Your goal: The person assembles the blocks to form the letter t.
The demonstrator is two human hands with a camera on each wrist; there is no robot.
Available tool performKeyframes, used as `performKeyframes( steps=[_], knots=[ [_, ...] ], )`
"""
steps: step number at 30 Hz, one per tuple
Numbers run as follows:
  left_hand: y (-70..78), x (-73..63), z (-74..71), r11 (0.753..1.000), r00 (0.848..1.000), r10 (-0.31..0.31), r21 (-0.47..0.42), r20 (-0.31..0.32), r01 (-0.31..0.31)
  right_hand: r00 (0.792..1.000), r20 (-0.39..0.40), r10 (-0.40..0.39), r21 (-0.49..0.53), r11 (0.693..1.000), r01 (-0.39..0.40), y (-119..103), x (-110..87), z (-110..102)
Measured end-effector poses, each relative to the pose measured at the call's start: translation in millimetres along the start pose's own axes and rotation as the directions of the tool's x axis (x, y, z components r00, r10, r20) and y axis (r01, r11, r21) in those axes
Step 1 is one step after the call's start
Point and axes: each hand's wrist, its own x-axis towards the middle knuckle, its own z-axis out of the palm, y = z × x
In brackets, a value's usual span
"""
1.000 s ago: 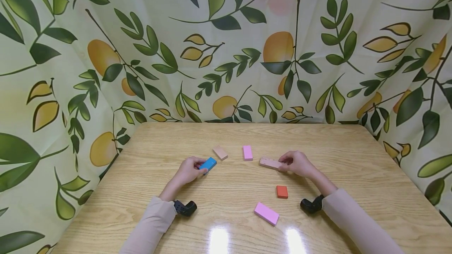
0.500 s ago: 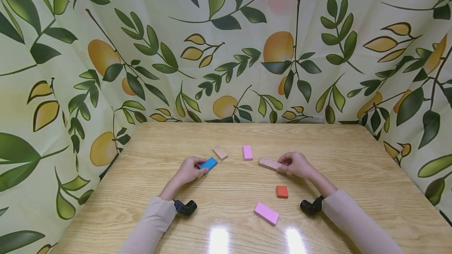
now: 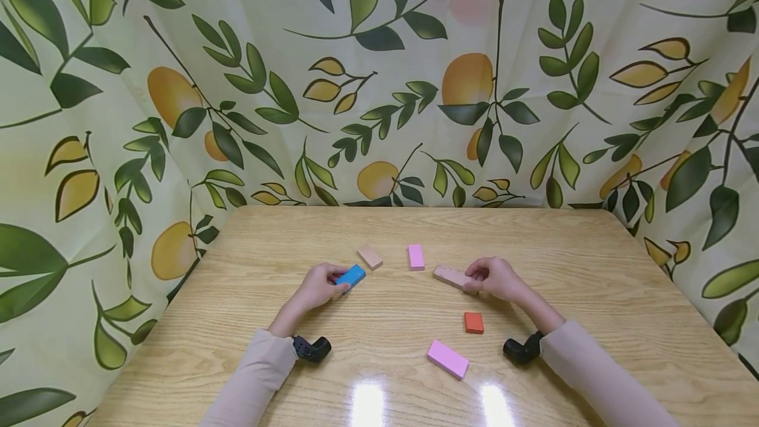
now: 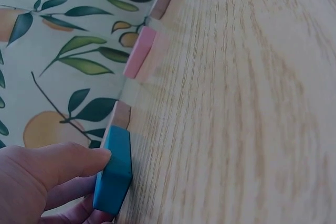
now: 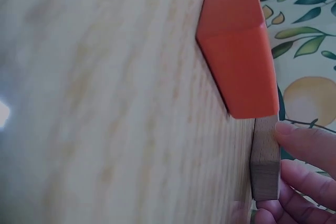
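My left hand (image 3: 317,285) pinches a blue block (image 3: 351,277) between thumb and fingers, low at the tabletop. In the left wrist view the thumb lies along the near side of that blue block (image 4: 114,171). A long bare-wood block (image 3: 450,276) lies to the right, and my right hand (image 3: 497,277) pinches its right end. The right wrist view shows the thumb and fingers at this wooden block (image 5: 266,166), part of it hidden behind a red block (image 5: 239,51). Just beyond the blue block rests a short tan wooden block (image 3: 370,257).
A small pink block (image 3: 416,257) lies between the hands, toward the back. The red block (image 3: 474,323) and a longer pink block (image 3: 448,359) lie nearer the front. A leaf-patterned cloth (image 3: 379,117) rises behind the wooden table (image 3: 267,229).
My right hand has shifted the long wooden block slightly left and turned it a little. My left hand and the blue block have hardly moved, only a touch to the right.
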Motion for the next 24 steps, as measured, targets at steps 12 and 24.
performKeyframes(
  steps=[12,24],
  knots=[
    [0.2,0.7,0.4,1.000,1.000,0.009,0.001,0.008,-0.009,1.000,0.011,0.029,0.026,0.999,-0.029,-3.5,-2.1,3.4],
    [2.8,0.1,-0.9,0.999,0.999,0.033,0.001,0.008,-0.033,1.000,0.009,0.002,0.030,1.000,-0.003,-5.5,-2.9,5.1]
  ],
)
